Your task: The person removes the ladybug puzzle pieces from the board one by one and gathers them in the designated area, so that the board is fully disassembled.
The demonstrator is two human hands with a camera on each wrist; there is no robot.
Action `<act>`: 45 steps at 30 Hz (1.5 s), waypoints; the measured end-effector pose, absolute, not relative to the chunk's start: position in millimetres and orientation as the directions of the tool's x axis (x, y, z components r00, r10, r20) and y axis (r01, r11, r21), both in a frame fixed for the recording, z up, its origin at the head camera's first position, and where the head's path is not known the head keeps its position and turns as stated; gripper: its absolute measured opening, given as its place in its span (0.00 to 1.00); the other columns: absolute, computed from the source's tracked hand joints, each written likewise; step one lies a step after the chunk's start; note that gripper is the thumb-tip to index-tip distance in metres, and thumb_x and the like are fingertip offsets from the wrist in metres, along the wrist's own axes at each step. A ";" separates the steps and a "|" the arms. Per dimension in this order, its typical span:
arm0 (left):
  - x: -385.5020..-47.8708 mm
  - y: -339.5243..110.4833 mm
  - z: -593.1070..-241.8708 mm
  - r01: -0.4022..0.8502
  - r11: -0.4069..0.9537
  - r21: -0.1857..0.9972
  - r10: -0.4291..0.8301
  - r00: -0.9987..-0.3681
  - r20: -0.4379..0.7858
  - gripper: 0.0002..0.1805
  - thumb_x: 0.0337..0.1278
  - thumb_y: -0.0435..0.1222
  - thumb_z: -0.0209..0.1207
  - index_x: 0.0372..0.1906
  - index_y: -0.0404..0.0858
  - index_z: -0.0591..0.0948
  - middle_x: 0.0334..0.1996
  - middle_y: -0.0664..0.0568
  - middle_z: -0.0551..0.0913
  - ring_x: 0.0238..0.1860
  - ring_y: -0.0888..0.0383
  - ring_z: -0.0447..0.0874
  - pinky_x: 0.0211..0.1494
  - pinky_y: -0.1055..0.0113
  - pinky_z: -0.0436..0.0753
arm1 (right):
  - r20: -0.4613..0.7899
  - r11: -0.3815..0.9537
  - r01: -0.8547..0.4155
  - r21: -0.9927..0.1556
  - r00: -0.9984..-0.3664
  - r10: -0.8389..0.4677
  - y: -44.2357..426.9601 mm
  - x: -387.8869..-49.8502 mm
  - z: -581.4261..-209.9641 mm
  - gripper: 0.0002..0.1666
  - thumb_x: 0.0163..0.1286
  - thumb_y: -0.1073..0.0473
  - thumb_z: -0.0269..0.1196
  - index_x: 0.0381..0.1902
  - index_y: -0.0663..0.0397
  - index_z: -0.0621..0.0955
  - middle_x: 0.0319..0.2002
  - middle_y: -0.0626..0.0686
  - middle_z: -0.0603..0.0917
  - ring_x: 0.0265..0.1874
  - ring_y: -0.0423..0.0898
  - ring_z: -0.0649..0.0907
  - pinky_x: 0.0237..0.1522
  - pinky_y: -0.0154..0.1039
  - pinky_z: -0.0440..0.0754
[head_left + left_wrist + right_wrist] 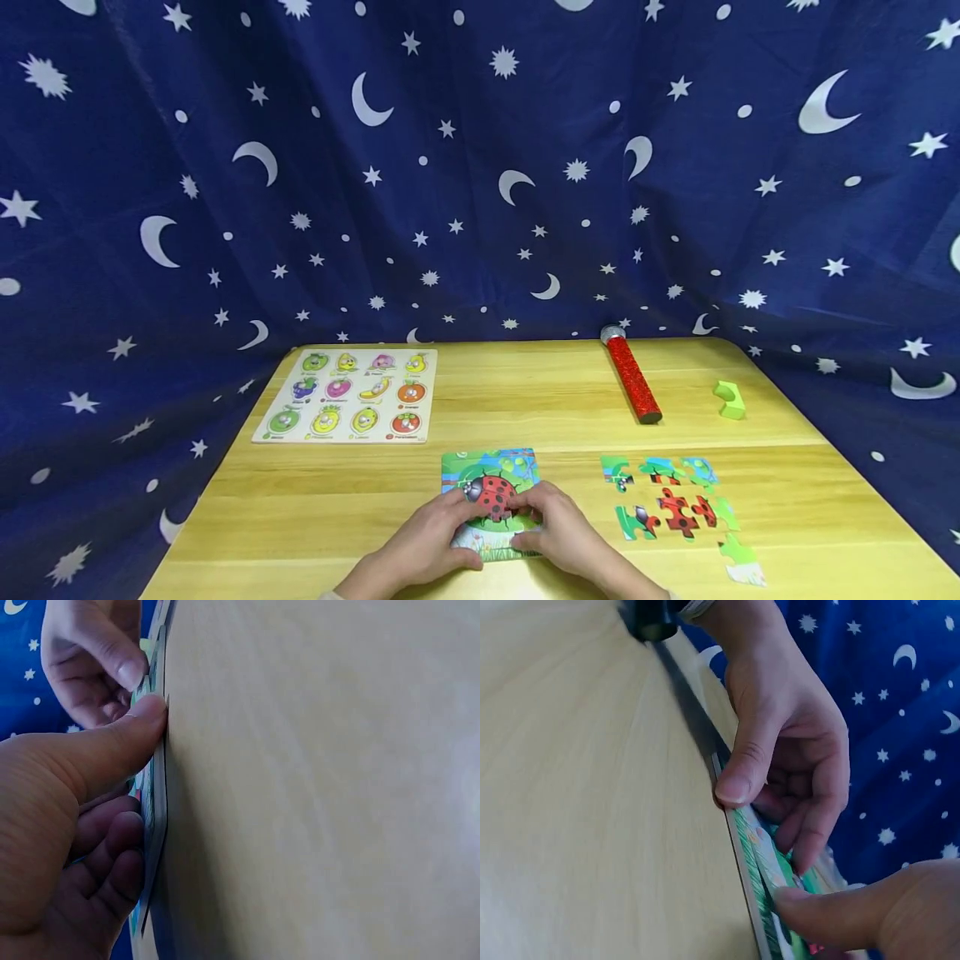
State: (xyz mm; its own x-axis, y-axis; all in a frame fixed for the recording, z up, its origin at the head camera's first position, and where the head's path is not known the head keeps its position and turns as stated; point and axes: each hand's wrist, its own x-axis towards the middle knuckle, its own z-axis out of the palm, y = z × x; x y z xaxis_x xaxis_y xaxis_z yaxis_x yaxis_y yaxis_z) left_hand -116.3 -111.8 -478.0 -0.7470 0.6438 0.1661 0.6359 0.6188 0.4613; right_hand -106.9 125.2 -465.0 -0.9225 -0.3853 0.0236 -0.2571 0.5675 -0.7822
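A ladybug jigsaw puzzle [491, 461] lies flat at the table's near side, its picture largely filled in. My left hand [431, 537] rests on its left part, the thumb at the near edge and the fingers reaching over the picture. From the right, my right hand [558, 529] holds a puzzle piece at the lower right corner between thumb and fingers; the hand hides most of that piece. In the right wrist view a dark gap shows beside the right thumb [795, 896], where the piece sits slightly raised in the puzzle [746, 844].
Several loose ladybug pieces [678, 512] lie to the right. A fruit peg board [337, 437] is at the back left. At the back right are a red glittery microphone [632, 375] and a green notched block [731, 402]. A star-patterned curtain [480, 167] hangs behind the table.
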 end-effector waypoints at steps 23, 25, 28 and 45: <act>-115.8 -115.7 -480.9 0.619 0.608 0.496 0.634 -0.755 0.165 0.30 0.48 0.53 0.70 0.57 0.47 0.79 0.48 0.60 0.79 0.45 0.69 0.73 0.50 0.69 0.78 | 0.478 0.638 -0.709 -0.300 -0.691 -0.542 136.3 -105.1 -478.8 0.08 0.53 0.54 0.75 0.33 0.44 0.88 0.31 0.38 0.76 0.30 0.28 0.69 0.31 0.23 0.71; -116.5 -115.9 -480.6 0.620 0.610 0.495 0.634 -0.755 0.165 0.32 0.47 0.53 0.70 0.59 0.47 0.78 0.47 0.60 0.78 0.45 0.69 0.73 0.50 0.68 0.78 | 0.513 0.633 -0.729 -0.262 -0.661 -0.548 138.0 -104.4 -477.5 0.08 0.52 0.54 0.75 0.32 0.44 0.87 0.31 0.38 0.76 0.30 0.29 0.69 0.32 0.22 0.70; -117.3 -116.0 -481.0 0.623 0.608 0.492 0.636 -0.753 0.167 0.35 0.47 0.53 0.70 0.61 0.46 0.76 0.45 0.61 0.78 0.43 0.70 0.73 0.49 0.69 0.78 | 0.560 0.618 -0.744 -0.254 -0.634 -0.533 146.4 -100.7 -474.5 0.08 0.52 0.56 0.75 0.31 0.43 0.86 0.31 0.38 0.77 0.30 0.30 0.70 0.33 0.19 0.68; -117.0 -114.9 -482.3 0.610 0.614 0.501 0.639 -0.757 0.139 0.30 0.45 0.51 0.71 0.57 0.53 0.80 0.42 0.61 0.77 0.37 0.71 0.67 0.44 0.73 0.74 | 0.482 0.789 -0.453 -0.415 -0.845 -0.232 304.8 -40.6 -475.6 0.21 0.45 0.64 0.77 0.33 0.32 0.86 0.35 0.33 0.76 0.32 0.28 0.71 0.32 0.20 0.65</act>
State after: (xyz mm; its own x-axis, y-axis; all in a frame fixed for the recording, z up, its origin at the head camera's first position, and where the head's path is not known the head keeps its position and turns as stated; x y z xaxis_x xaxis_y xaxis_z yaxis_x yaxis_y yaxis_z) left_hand -117.0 -114.9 -482.3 -0.7565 0.6390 0.1390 0.6103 0.6136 0.5009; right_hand -40.6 304.8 -475.6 -0.8450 -0.2315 0.4820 -0.4527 0.7894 -0.4146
